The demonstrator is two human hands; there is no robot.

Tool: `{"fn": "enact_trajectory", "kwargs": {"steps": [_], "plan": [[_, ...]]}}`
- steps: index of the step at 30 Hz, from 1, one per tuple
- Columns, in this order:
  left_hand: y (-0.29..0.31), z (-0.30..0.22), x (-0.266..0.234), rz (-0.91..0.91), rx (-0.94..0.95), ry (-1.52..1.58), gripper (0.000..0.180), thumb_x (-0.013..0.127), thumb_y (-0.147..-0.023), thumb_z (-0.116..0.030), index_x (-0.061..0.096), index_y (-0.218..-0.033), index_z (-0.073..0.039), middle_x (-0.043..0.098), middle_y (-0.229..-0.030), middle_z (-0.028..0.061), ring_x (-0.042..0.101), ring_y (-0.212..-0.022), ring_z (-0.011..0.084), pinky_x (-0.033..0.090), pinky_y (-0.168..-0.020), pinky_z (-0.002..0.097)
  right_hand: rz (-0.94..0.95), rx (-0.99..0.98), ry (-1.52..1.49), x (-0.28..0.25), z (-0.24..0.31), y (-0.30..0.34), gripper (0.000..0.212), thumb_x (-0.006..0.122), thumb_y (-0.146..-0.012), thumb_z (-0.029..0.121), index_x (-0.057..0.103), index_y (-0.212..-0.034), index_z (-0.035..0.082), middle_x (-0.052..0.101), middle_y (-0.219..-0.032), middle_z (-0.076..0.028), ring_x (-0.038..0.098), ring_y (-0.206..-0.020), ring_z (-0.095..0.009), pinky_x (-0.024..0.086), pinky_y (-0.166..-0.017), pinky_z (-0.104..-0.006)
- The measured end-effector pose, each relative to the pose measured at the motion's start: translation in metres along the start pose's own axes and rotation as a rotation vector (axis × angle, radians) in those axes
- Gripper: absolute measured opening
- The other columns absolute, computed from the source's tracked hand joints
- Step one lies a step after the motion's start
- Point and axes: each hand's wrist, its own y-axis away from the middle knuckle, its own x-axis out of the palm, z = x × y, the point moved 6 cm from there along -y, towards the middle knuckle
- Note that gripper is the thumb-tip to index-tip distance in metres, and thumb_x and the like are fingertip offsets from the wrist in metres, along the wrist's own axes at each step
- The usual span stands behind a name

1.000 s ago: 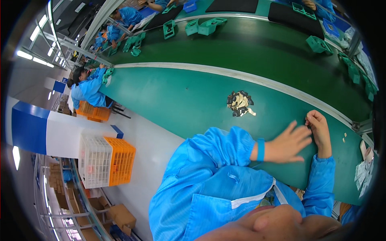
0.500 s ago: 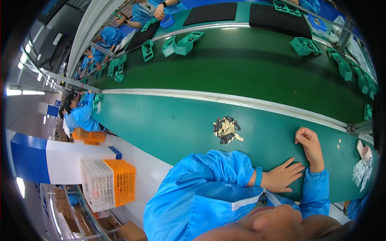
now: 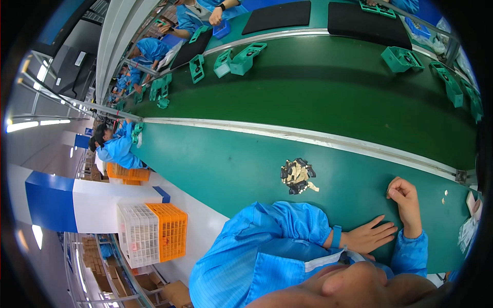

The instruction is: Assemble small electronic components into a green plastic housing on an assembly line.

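My left hand point(image 3: 367, 236) lies flat on the green tabletop point(image 3: 226, 169), fingers spread, with nothing in it. A blue band point(image 3: 336, 236) circles that wrist. Just to its right my right hand point(image 3: 405, 200) is raised at the wrist, its fingers curled with thumb and forefinger pressed together. Whatever may sit in that pinch is too small to make out. Left of both hands is a small heap of black parts and cream-coloured pieces point(image 3: 297, 175), touched by neither. A few tiny pale scraps point(image 3: 444, 197) lie right of my right hand.
Beyond a pale metal rail point(image 3: 308, 137) runs a dark green conveyor belt point(image 3: 328, 97) carrying several green trays point(image 3: 245, 60). Co-workers in blue point(image 3: 192, 18) sit across it and at the far left. Clear plastic point(image 3: 466, 233) rests at the right edge. Crates point(image 3: 172, 231) stand on the floor.
The whole view has shifted, so the scene sits farther right and lower. Both hands keep nearly the same pose and place on the table, and the heap is unchanged.
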Motion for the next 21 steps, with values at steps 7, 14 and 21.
{"fn": "enact_trajectory", "kwargs": {"steps": [7,14,21], "plan": [[-0.004,-0.003,0.004,-0.038,0.0,-0.053,0.097,0.07,-0.073,-0.069,0.049,-0.144,-0.005,0.037,-0.158,0.0173,0.034,-0.145,0.0316,0.021,-0.118,0.0575,0.001,-0.024,-0.045,-0.006,-0.004,0.001,0.009,0.065,-0.092,0.007,0.06,-0.085,0.003,0.058,-0.083,-0.001,0.054,-0.076,-0.008,0.043,-0.07,-0.0229],[-0.008,-0.003,0.0,-0.033,-0.006,-0.081,0.095,0.072,-0.071,-0.067,0.052,-0.142,-0.008,0.039,-0.156,0.016,0.034,-0.145,0.0313,0.022,-0.118,0.0573,-0.002,-0.022,-0.055,-0.008,-0.002,0.002,0.009,0.066,-0.092,0.008,0.06,-0.086,0.004,0.059,-0.083,-0.001,0.055,-0.076,-0.008,0.044,-0.071,-0.0228],[-0.006,0.0,-0.006,-0.027,-0.013,-0.085,0.095,0.071,-0.072,-0.067,0.052,-0.142,-0.007,0.039,-0.156,0.0157,0.034,-0.144,0.0315,0.022,-0.118,0.0572,0.008,-0.014,-0.036,-0.003,-0.002,0.0,0.008,0.065,-0.092,0.007,0.061,-0.087,0.003,0.058,-0.083,0.0,0.055,-0.077,-0.008,0.044,-0.072,-0.0227]]}}
